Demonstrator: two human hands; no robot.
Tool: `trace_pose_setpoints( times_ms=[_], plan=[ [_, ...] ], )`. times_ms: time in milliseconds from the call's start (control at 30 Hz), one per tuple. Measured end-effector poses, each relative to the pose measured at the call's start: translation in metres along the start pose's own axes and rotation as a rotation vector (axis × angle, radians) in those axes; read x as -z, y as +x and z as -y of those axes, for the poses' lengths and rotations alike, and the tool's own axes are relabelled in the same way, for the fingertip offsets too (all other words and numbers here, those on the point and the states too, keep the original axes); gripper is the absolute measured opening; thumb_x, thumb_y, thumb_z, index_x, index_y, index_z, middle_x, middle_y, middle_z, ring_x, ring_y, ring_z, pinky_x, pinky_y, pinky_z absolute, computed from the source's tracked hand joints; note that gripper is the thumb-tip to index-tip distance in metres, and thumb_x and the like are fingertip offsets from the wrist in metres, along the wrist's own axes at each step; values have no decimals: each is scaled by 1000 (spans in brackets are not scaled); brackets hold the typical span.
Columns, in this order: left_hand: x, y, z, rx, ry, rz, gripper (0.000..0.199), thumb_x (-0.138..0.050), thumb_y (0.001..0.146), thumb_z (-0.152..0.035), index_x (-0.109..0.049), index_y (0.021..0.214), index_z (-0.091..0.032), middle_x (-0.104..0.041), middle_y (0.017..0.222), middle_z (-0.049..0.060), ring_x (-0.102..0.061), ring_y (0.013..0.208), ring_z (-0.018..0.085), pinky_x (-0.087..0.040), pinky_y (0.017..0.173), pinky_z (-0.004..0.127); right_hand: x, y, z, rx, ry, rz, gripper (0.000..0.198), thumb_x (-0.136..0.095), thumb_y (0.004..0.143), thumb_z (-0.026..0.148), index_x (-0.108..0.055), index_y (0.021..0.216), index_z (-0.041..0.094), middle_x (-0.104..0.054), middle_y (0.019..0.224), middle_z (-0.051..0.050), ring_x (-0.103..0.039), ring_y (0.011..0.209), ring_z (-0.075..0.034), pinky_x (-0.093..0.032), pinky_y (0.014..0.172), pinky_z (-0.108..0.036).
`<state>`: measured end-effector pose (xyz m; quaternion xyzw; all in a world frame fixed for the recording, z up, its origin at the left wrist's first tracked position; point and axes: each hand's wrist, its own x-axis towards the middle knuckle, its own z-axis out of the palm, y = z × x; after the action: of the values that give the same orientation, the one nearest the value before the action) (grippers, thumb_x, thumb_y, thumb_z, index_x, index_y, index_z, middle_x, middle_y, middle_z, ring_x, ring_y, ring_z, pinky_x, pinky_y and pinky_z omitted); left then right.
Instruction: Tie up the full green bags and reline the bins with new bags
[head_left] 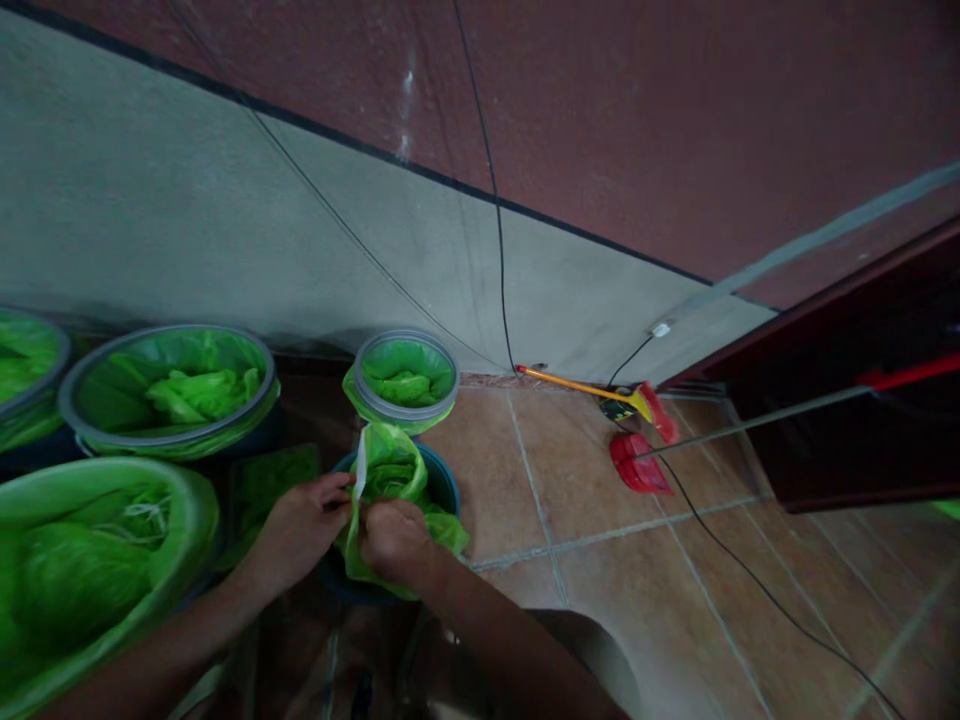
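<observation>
A green plastic bag point(392, 448) with a white strip along its edge sits bunched in a blue bucket point(448, 478), part of it draped over the rim. My left hand point(309, 513) pinches the bag's edge near the white strip from the left side. On the right, my right hand point(395, 540) is closed on the same bag at its near side, fingers curled and partly hidden. Just behind this bucket stands a small bin point(405, 338) with a grey rim, lined with green plastic.
Several larger green-lined bins stand at left, among them a grey-rimmed bin point(69, 405) and a big near bin point(196, 505). A yellow-handled broom point(577, 383) and a red dustpan point(636, 462) lie right on the tiles. A black cable point(765, 590) crosses the floor near a dark door.
</observation>
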<state>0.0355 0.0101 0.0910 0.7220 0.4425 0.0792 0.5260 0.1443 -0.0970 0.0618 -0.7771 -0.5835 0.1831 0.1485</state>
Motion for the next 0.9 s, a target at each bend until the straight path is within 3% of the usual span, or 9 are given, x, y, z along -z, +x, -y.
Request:
trace_pose_setpoints(
  times_ms=[100,167,267,400,467,567,733,833,900],
  plan=[
    [18,-3,-5,-103,306,-103,32,-62,70,-26,-75,99,-25,-76,76,6,-69,70,27,-43,66,32,28,5,-4,-108,111,129,20,-71,79,33,-77,93,20,-76,85,-5,-69,83,-21,-51,77,-29],
    [36,-5,-12,-176,458,-216,34,-59,73,-28,-74,103,-23,-74,75,7,-65,65,27,-40,64,32,57,10,-14,-215,296,60,22,-72,78,34,-76,97,23,-75,83,-1,-68,78,-18,-51,75,-28],
    [63,-3,-24,-206,503,-310,38,-55,75,-31,-71,109,-22,-73,80,6,-62,63,24,-41,65,31,107,13,-35,-262,644,-239,18,-64,82,30,-75,93,20,-73,80,-1,-63,69,-13,-49,68,-25],
    [77,8,-32,-224,80,-289,34,-58,71,-36,-66,100,-21,-72,86,3,-64,80,23,-47,76,29,152,6,-56,-198,981,-639,27,-68,77,40,-73,93,18,-66,70,1,-57,62,-12,-47,63,-25],
    [74,15,-31,-190,66,-321,25,-59,69,-33,-66,90,-21,-72,85,5,-64,80,24,-48,80,32,153,4,-64,-228,1040,-711,31,-68,75,44,-72,91,18,-63,66,1,-55,59,-11,-47,60,-25],
    [69,14,-36,-158,226,-356,17,-58,68,-29,-69,80,-23,-71,74,5,-62,68,25,-48,78,36,137,7,-71,-358,976,-674,30,-69,74,45,-71,82,16,-61,60,1,-51,53,-11,-43,53,-24],
    [72,-14,-67,-232,-190,-283,28,-67,67,-41,-71,87,-21,-74,81,3,-66,78,23,-52,78,31,115,12,-64,-303,1023,-524,28,-68,77,41,-71,90,16,-65,66,0,-50,51,-10,-41,50,-22],
    [67,-26,-81,-306,-338,-272,22,-71,68,-39,-72,82,-21,-73,77,2,-65,75,19,-53,74,28,109,10,-41,-252,1135,-416,29,-70,75,39,-70,94,18,-65,70,1,-52,56,-10,-41,52,-21],
    [59,-30,-87,-400,-364,-202,18,-74,69,-37,-73,78,-22,-74,80,2,-66,75,19,-54,71,26,103,8,-21,-170,1183,-269,36,-73,73,38,-68,104,20,-64,72,3,-53,59,-10,-41,53,-20]
  ],
)
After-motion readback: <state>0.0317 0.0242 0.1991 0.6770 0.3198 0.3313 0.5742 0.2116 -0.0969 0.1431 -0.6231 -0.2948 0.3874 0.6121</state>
